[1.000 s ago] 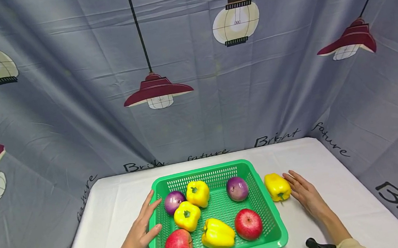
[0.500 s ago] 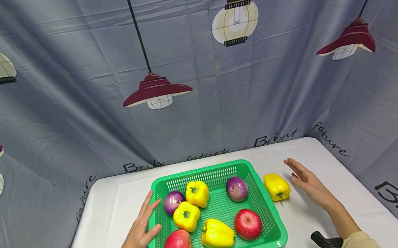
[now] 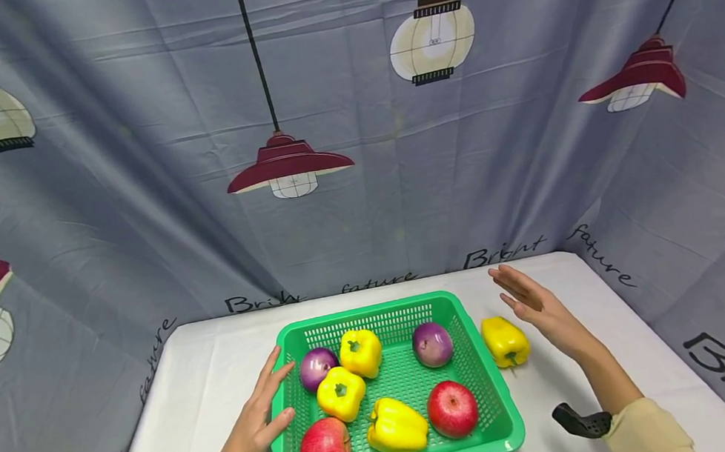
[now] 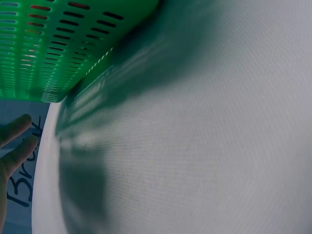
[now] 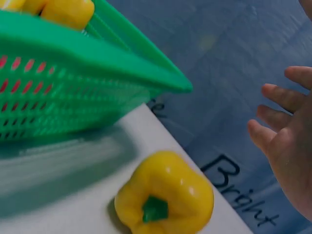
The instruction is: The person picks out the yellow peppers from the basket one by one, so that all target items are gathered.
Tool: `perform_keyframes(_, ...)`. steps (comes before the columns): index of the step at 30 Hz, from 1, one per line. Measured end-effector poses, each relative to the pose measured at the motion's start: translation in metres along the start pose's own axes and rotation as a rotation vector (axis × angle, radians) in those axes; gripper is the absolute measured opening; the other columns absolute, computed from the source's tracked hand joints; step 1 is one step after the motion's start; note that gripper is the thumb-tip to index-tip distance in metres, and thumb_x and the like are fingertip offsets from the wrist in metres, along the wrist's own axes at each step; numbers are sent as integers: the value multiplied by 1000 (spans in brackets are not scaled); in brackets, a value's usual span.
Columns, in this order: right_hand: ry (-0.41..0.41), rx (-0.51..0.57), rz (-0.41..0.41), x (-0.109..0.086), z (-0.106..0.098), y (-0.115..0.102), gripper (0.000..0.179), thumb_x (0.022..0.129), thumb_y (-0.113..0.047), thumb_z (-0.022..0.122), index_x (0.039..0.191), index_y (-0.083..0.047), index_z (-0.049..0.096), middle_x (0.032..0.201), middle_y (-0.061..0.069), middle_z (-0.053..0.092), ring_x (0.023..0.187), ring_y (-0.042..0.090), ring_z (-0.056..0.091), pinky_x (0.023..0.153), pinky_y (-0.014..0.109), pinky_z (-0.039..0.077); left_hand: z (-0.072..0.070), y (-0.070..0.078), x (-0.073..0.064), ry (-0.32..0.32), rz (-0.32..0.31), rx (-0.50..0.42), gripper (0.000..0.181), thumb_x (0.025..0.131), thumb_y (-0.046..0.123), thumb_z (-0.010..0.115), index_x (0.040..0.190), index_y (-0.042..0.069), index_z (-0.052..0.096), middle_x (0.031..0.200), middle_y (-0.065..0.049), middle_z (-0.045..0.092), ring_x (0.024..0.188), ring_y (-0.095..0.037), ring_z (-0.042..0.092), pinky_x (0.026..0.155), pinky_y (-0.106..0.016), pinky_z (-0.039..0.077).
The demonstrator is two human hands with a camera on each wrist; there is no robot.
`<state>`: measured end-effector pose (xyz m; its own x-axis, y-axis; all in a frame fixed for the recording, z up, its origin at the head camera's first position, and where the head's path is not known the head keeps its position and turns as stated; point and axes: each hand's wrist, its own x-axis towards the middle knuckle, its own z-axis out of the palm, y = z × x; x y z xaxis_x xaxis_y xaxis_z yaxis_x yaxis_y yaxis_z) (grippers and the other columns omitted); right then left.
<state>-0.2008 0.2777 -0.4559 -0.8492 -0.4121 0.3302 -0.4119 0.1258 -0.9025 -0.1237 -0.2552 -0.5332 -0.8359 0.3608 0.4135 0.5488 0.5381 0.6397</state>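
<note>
We see the left hand (image 3: pixel 251 425) with its fingers spread at the left rim of the green perforated plastic basket (image 3: pixel 372 309); whether they touch it, we cannot tell. Probably it is there so that the basket can be steadied. The right hand (image 3: pixel 547 317) is raised over the table (image 3: pixel 216 354), its fingers extended and the thumb apart, and it holds nothing.

The glossy yellow blocky bell pepper (image 3: pixel 505 342) lies on the table, outside the basket, between its right wall and the right hand, and well apart from the left one. It rests on its side, with the green stem toward the person; its lobes, we think, keep it from rolling.

Inside the basket are three yellow bell peppers (image 3: pixel 396 426), two round purple vegetables (image 3: pixel 433 345) and two red apples (image 3: pixel 453 409). We suppose that the raised walls contain these round things. Behind the table hangs a grey-blue cloth curtain (image 3: pixel 363 233) printed with lamps.
</note>
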Motion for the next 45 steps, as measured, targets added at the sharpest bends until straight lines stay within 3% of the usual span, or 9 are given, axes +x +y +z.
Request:
perform_keyframes(8, -84, -24, 41, 21, 9, -11, 70, 102, -13, 58, 161, -5, 19, 161, 25, 26, 147, 34, 28, 108, 22, 34, 0, 0, 1, 0, 4, 2, 67, 89, 15, 61, 153, 8, 42, 167, -14, 16, 145, -39, 31, 97, -72, 36)
perform_keyframes(14, -134, -48, 37, 35, 17, -13, 71, 100, -11, 60, 159, 2, 20, 160, 25, 29, 144, 49, 25, 110, 26, 33, 1, -1, 1, 3, 9, -1, 67, 89, 14, 61, 153, 8, 42, 167, -15, 16, 145, -40, 30, 97, -73, 35)
perform_keyframes(20, -182, -28, 60, 49, 32, -15, 74, 98, -13, 65, 159, -4, 25, 160, 22, 30, 147, 46, 23, 114, 50, 23, 0, 1, 1, 7, 10, 3, 67, 88, 14, 61, 152, 7, 42, 167, -15, 16, 146, -40, 30, 97, -73, 35)
perform_keyframes(24, -212, -16, 73, 58, 42, -19, 78, 97, -21, 69, 159, -5, 25, 161, 20, 30, 148, 43, 21, 115, 56, 21, -1, 1, 1, -1, 6, 13, 67, 89, 15, 61, 152, 8, 42, 167, -14, 16, 145, -40, 31, 97, -73, 36)
perform_keyframes(37, -278, 22, 85, 73, 78, -16, 85, 93, -15, 74, 160, -4, 22, 163, 17, 28, 150, 36, 21, 117, 55, 20, -2, 3, 0, -12, -2, 30, 67, 90, 15, 62, 153, 9, 42, 167, -13, 16, 145, -38, 32, 97, -72, 37)
perform_keyframes(45, -292, 10, 62, 80, 103, -8, 89, 87, -23, 82, 158, -4, 31, 160, 19, 33, 148, 35, 29, 117, 53, 24, -1, 3, 0, -4, -2, 44, 67, 89, 17, 63, 153, 9, 42, 167, -12, 17, 145, -36, 33, 97, -71, 38)
